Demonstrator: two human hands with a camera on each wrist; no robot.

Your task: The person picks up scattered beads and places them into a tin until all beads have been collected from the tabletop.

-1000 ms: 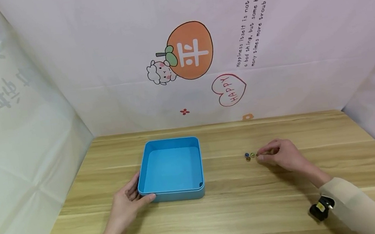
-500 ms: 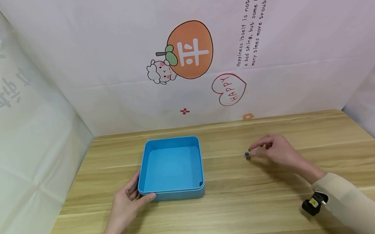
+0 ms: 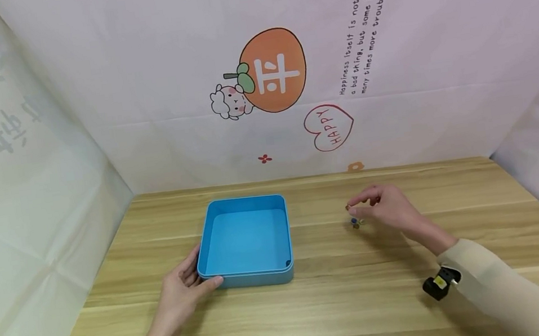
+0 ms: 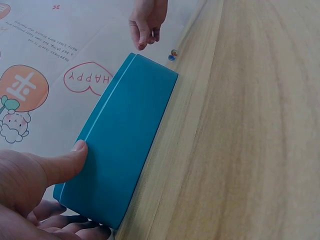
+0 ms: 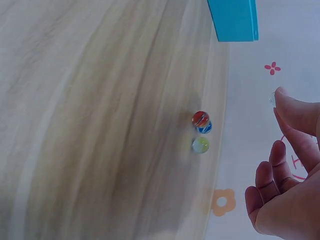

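Observation:
My left hand [image 3: 180, 293] holds the near left corner of a square blue box [image 3: 248, 281], thumb on the front wall and fingers around the side. Inside the box, a small dark marble [image 3: 288, 263] lies in the near right corner. My right hand [image 3: 388, 208] pinches a marble [image 5: 272, 98] between thumb and index finger, above the table. That one looks clear in the right wrist view. Below the hand, a red marble [image 5: 200, 119], a blue marble [image 5: 206, 128] and a yellow-green marble [image 5: 200, 145] sit close together on the wood.
The wooden table [image 3: 330, 319] meets a white printed backdrop [image 3: 162, 91] along its far edge. White sheets [image 3: 36, 221] also hang at both sides. A black wrist camera [image 3: 438, 284] is strapped at the right sleeve.
My right hand has picked up a marble from beside the group and carried it up and leftward over the others. The left hand and the box have stayed put.

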